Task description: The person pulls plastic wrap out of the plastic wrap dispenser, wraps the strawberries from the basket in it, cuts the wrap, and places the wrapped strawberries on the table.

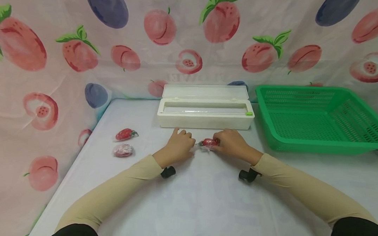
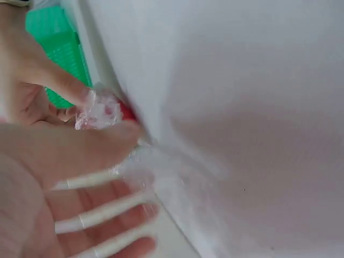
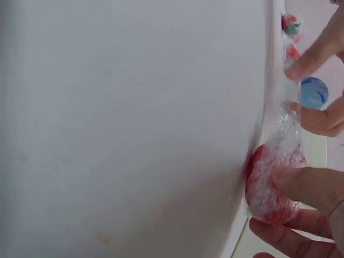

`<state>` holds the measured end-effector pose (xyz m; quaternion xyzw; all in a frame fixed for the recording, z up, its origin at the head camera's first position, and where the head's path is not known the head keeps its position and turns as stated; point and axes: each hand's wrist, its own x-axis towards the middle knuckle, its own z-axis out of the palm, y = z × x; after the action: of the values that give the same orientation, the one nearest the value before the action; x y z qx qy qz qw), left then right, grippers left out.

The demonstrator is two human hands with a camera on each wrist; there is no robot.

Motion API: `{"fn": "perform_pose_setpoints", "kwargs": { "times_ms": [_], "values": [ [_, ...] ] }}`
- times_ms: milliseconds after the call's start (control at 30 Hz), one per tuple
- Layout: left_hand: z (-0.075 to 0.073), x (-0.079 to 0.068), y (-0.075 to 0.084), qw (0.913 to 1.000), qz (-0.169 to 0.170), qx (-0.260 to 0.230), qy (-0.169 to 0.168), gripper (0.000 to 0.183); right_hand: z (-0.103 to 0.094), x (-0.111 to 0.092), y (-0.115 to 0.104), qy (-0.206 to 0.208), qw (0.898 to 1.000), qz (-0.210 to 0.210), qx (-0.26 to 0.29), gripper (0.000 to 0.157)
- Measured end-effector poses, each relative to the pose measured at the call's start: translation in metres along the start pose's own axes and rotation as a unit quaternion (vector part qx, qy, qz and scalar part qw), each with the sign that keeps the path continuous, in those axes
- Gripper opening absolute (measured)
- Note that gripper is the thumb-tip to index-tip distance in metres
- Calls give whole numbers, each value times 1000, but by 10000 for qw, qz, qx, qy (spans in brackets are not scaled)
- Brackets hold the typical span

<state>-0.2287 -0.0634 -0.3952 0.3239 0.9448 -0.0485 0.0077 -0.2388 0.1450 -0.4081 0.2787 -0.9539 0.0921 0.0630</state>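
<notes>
A red, strawberry-like fruit [image 1: 208, 142] wrapped in clear cling film lies on the white table. My right hand [image 1: 232, 143] grips it, the thumb lying on the film and the fingers on the other side. Loose, crumpled film [image 3: 285, 126] trails off the fruit toward my left hand [image 1: 179, 143]. That hand's thumb and fingers are spread apart beside the film; blur in the left wrist view hides whether they touch it. Two more film-wrapped red pieces, one with a green end [image 1: 125, 134] and one paler [image 1: 123, 150], lie to the left.
Behind my hands sits a long white cling film box [image 1: 205, 122], lid raised, with a roll inside and a small green tab at its right end. A green plastic basket [image 1: 307, 146] stands at the right. Fruit-printed cloth hangs at the back.
</notes>
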Motion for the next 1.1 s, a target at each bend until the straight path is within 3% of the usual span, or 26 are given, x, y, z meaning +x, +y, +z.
{"fn": "perform_pose_setpoints", "kwargs": {
  "times_ms": [200,400,467,633,800,900,1100],
  "values": [
    [-1,1,-1,9956,806,-410,-238,27,-2,2,-1,-9,9998,181,-86,29],
    [3,13,1,9922,1134,-214,468,17,2,3,-1,68,9997,202,-92,29],
    [6,18,2,9912,1125,-4,695,11,3,3,-1,122,9998,116,-66,28],
    [10,28,6,9913,816,467,924,39,5,4,-2,107,9997,-211,-7,26],
    [9,33,13,9968,369,508,493,47,3,2,-6,-150,9998,-142,66,38],
    [7,32,16,9976,372,451,371,49,4,1,-7,-208,9997,-44,-98,43],
    [6,29,12,9983,354,-249,394,46,4,-2,-7,625,9968,-417,-280,33]
  ]
}}
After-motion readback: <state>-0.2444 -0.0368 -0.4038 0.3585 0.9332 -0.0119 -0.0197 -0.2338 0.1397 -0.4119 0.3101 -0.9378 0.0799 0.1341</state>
